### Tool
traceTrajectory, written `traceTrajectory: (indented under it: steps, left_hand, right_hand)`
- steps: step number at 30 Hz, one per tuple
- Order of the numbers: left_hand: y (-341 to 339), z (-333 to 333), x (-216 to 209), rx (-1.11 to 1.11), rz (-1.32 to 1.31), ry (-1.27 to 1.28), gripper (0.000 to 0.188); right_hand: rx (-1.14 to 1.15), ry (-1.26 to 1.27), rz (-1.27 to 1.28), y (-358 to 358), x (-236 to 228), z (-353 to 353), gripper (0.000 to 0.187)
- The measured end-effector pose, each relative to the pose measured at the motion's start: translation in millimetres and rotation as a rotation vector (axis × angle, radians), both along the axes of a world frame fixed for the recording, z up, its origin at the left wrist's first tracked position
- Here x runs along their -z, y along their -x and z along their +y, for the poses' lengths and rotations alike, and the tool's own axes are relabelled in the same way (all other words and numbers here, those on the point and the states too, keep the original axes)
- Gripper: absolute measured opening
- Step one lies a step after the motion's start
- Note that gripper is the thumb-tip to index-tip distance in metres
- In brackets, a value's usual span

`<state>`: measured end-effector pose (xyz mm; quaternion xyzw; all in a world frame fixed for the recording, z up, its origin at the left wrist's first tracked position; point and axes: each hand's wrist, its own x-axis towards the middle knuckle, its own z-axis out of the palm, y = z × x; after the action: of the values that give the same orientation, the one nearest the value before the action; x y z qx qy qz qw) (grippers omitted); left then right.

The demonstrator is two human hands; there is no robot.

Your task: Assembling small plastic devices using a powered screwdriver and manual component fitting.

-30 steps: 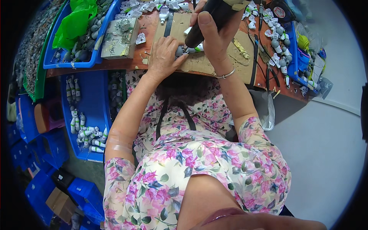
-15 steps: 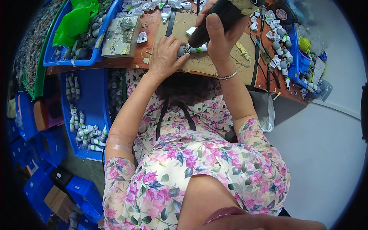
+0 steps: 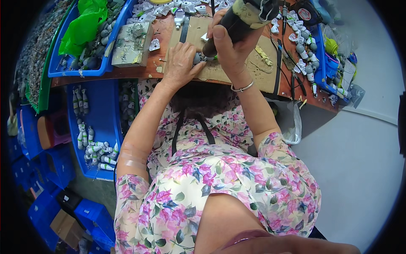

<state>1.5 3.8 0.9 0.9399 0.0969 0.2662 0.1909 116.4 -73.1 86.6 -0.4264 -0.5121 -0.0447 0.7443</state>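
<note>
My right hand is wrapped round a black electric screwdriver, held at a slant with its nose toward the lower left. That nose comes down over a small grey-and-white part on the cardboard mat. My left hand lies over the part's left side, holding it down between thumb and fingers. Hand and tool cover most of the part, and the screwdriver's very tip is hidden. A white, green-banded piece lies beyond my left hand.
A pale block and a blue crate of grey parts stand at left. Another blue bin with assembled white-and-grey pieces sits lower. Pliers, cables and loose housings lie at right, beside a blue tray.
My right hand and the screwdriver have shifted slightly left, closer to my left hand. The left hand stays over the part.
</note>
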Motion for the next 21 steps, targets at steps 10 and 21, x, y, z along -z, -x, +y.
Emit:
traceTrajectory:
  steps: [10, 21]
  left_hand:
    - [0.4, -2.1, -0.7, -0.019, -0.012, -0.028, 0.033]
    - [-0.1, 0.0, 0.4, -0.017, -0.015, -0.039, 0.033]
  right_hand:
    - [-0.006, -0.017, -0.020, -6.2, 4.6, 0.7, 0.053]
    - [0.022, 0.001, -0.021, 1.2, 0.9, -4.8, 0.049]
